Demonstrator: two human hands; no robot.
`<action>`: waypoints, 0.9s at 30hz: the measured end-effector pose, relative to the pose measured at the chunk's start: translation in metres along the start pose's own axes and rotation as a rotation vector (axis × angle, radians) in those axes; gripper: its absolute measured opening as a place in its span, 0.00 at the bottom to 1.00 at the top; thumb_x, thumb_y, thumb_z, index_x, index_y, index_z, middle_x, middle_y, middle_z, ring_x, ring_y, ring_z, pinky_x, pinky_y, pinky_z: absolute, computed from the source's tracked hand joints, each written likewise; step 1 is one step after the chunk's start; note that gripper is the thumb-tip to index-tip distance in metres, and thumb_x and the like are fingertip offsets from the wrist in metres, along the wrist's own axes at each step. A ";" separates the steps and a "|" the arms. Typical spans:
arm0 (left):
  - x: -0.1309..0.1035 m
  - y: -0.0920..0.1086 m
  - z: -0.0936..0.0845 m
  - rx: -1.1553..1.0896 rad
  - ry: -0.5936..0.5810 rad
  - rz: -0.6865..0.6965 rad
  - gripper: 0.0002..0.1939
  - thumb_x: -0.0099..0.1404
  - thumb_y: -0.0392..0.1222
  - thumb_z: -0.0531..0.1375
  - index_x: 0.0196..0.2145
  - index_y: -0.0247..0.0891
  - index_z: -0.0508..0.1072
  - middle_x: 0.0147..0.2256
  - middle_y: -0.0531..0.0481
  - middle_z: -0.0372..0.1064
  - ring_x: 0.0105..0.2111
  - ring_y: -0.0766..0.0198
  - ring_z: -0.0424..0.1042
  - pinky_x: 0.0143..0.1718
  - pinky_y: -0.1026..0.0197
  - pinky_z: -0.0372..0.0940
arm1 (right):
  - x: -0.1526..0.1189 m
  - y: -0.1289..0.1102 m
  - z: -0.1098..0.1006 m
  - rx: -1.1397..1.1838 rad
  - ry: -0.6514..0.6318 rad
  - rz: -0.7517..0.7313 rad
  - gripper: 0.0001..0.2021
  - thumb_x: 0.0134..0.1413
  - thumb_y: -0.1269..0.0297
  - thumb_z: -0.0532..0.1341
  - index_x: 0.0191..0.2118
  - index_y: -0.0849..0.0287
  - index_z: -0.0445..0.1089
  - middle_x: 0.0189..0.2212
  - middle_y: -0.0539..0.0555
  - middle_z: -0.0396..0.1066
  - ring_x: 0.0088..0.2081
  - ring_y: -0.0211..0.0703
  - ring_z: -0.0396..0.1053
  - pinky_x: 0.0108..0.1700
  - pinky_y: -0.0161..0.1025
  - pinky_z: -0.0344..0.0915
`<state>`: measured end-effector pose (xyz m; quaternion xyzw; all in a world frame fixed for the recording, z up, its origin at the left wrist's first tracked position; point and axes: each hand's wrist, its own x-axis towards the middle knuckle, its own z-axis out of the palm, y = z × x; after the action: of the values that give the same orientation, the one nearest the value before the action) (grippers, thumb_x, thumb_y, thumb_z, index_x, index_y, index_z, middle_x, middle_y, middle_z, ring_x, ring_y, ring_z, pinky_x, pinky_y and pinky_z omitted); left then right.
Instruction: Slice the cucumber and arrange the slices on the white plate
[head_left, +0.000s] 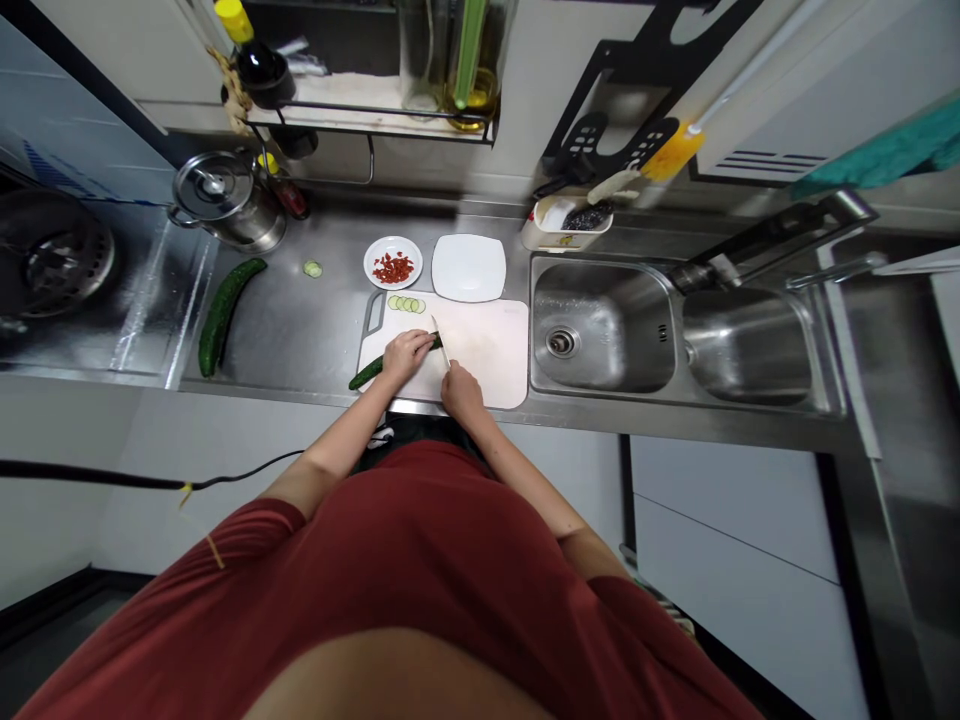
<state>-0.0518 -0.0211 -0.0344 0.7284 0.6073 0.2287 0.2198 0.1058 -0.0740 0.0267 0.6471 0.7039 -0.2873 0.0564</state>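
A dark green cucumber (367,374) lies slantwise on the white cutting board (491,350), its near end at the board's left edge. My left hand (407,354) is closed over it near its far end. Wrapped round the handle of a knife (441,342), my right hand (462,390) keeps the blade at the cucumber's cut end, close to my left fingertips. Several thin cucumber slices (406,304) lie in an overlapping row at the board's upper left. Behind the board stand a white plate (469,268) and a small dish of chopped red pieces (393,264).
A second cucumber (227,312) rests on the steel counter at left, with a cut end piece (312,269) nearby. A lidded pot (229,203) stands at the back left, beside a stove (49,255). To the right is a double sink (604,325). A bottle rack (367,115) hangs above.
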 end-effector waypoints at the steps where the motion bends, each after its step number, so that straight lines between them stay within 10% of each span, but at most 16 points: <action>1: 0.000 -0.001 0.001 0.000 0.006 0.008 0.15 0.69 0.46 0.53 0.46 0.46 0.77 0.48 0.48 0.73 0.48 0.60 0.70 0.50 0.58 0.64 | 0.000 0.000 0.001 -0.005 0.005 0.000 0.14 0.66 0.70 0.44 0.52 0.62 0.58 0.44 0.61 0.70 0.44 0.49 0.71 0.45 0.41 0.63; 27: 0.000 0.004 -0.004 0.117 -0.025 0.066 0.14 0.70 0.44 0.51 0.44 0.45 0.76 0.48 0.49 0.72 0.47 0.60 0.71 0.46 0.60 0.65 | 0.002 -0.010 0.011 -0.054 -0.030 0.009 0.15 0.63 0.75 0.43 0.52 0.63 0.58 0.46 0.64 0.68 0.46 0.49 0.71 0.47 0.42 0.65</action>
<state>-0.0510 -0.0216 -0.0293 0.7626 0.5923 0.1908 0.1769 0.0934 -0.0778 0.0202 0.6440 0.7076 -0.2779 0.0858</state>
